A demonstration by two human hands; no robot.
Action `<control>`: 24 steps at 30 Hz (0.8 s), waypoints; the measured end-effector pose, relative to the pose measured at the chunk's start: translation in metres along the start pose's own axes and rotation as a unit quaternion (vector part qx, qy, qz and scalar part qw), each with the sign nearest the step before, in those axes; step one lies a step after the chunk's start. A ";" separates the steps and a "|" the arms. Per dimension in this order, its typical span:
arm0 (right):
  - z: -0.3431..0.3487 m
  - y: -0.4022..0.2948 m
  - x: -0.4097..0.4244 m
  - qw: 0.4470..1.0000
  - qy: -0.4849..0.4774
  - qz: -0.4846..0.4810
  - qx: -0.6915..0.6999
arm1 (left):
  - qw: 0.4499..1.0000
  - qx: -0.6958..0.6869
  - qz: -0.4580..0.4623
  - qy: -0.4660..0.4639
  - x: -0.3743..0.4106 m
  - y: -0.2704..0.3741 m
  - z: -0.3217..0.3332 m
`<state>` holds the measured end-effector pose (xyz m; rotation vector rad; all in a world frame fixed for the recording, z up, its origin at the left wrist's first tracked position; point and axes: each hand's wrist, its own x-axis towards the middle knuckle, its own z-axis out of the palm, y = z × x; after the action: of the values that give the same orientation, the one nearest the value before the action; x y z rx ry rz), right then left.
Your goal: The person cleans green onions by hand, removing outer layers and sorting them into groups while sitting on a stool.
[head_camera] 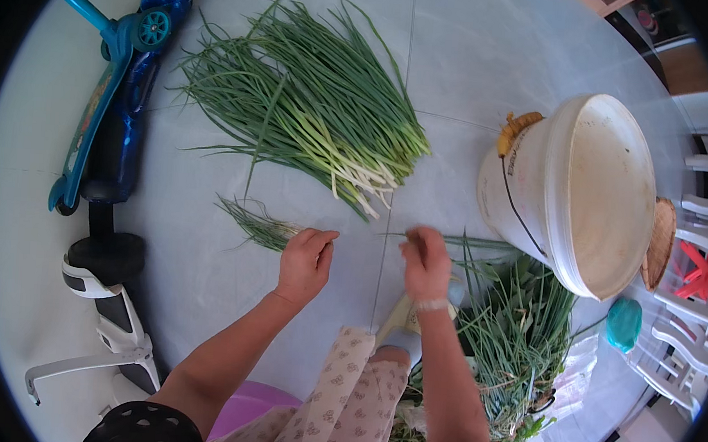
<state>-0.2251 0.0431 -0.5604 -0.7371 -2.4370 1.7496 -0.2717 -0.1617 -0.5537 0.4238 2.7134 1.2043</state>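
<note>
My left hand point(306, 264) has its thumb and fingertips pinched together beside a small heap of thin green scraps with pale roots point(261, 224). Whether anything is between those fingertips is hidden. To the right, my slightly blurred right hand point(428, 263) is closed around a green onion stalk point(482, 243), which sticks out on both sides of the fingers. Beyond both hands, a large spread of green onions point(313, 95) lies on the tiled floor, white ends toward me. Close to my right forearm is a tangled bundle of green onions point(507, 324) with broad leaves among it.
A lidded white bucket point(608, 195) with a wire handle stands at right. Along the left wall are a blue scooter point(108, 74) and a dark blue hoverboard point(137, 101). A pink basin point(252, 405) is beside my legs. White chairs point(692, 312) stand at far right.
</note>
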 end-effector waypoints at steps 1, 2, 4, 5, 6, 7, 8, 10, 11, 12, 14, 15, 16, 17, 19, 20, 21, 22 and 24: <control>-0.016 -0.007 -0.030 0.990 0.034 0.050 0.124 | 0.998 -0.045 -0.043 -0.015 -0.005 0.007 0.007; -0.033 -0.017 -0.067 0.962 0.080 0.100 0.243 | 0.991 -0.095 -0.085 -0.042 -0.013 0.017 0.015; -0.059 -0.030 -0.146 0.936 0.166 0.164 0.264 | 0.992 -0.102 -0.061 -0.031 -0.032 0.022 0.012; -0.066 -0.029 -0.187 0.933 0.203 0.175 0.239 | 0.991 -0.103 -0.075 -0.045 -0.038 0.024 0.005; -0.071 -0.026 -0.225 0.920 0.246 0.193 0.237 | 0.989 -0.117 -0.066 -0.068 -0.041 0.028 -0.006; -0.076 -0.018 -0.262 0.904 0.288 0.206 0.239 | 0.990 -0.123 -0.036 -0.061 -0.044 0.026 -0.011; -0.088 -0.012 -0.301 0.890 0.322 0.241 0.214 | 0.981 -0.167 -0.066 -0.068 -0.050 0.035 -0.021; -0.100 0.008 -0.365 0.854 0.381 0.304 0.183 | 0.971 -0.205 -0.080 -0.089 -0.049 0.082 -0.033; -0.106 0.019 -0.394 0.815 0.434 0.351 0.155 | 0.972 -0.201 -0.067 -0.101 -0.051 0.111 -0.040; -0.111 0.037 -0.422 0.791 0.464 0.380 0.124 | 0.970 -0.215 -0.062 -0.093 -0.056 0.144 -0.041; -0.120 0.067 -0.469 0.748 0.481 0.454 0.046 | 0.956 -0.265 -0.014 -0.123 -0.067 0.194 -0.042; -0.121 0.075 -0.480 0.729 0.475 0.492 -0.001 | 0.947 -0.292 0.013 -0.135 -0.066 0.212 -0.050; -0.119 0.086 -0.495 0.708 0.460 0.534 -0.043 | 0.945 -0.296 0.041 -0.135 -0.072 0.238 -0.055; -0.116 0.096 -0.508 0.727 0.467 0.499 -0.062 | 0.932 -0.319 0.077 -0.153 -0.078 0.259 -0.063; -0.097 0.127 -0.531 0.755 0.485 0.429 -0.097 | 0.900 -0.360 0.151 -0.195 -0.091 0.299 -0.075; -0.088 0.138 -0.536 0.763 0.493 0.410 -0.075 | 0.884 -0.360 0.201 -0.221 -0.098 0.319 -0.082; -0.082 0.135 -0.532 0.783 0.454 0.421 -0.065 | 0.891 -0.316 0.211 -0.250 -0.110 0.336 -0.092; -0.083 0.128 -0.525 0.804 0.413 0.424 -0.057 | 0.896 -0.273 0.220 -0.272 -0.124 0.355 -0.102; -0.078 0.136 -0.533 0.827 0.376 0.411 -0.075 | 0.886 -0.202 0.225 -0.352 -0.160 0.386 -0.099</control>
<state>0.3181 -0.0714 -0.5333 -2.2192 -1.7671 0.9942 -0.0680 -0.0344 -0.1984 1.1940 1.7398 1.3248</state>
